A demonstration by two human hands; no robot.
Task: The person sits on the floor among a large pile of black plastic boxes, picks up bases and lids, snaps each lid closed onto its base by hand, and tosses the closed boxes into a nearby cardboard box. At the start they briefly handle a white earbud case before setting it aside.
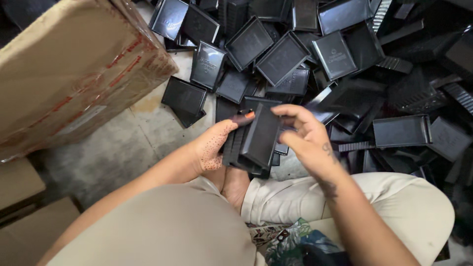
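My left hand (217, 143) grips a stack of black plastic trays (256, 140), held on edge just above my lap, with the thumb over the top edge. My right hand (305, 135) sits against the right side of that stack, its fingers curled over the outermost tray. A large heap of the same shallow black rectangular trays (281, 56) covers the floor in front of me and to the right, some face up, some tilted.
A taped brown cardboard box (69, 64) leans at the upper left. More cardboard boxes (19, 187) stand at the lower left. Bare concrete floor (118, 148) shows between box and heap. My knees in beige trousers (394, 202) fill the bottom.
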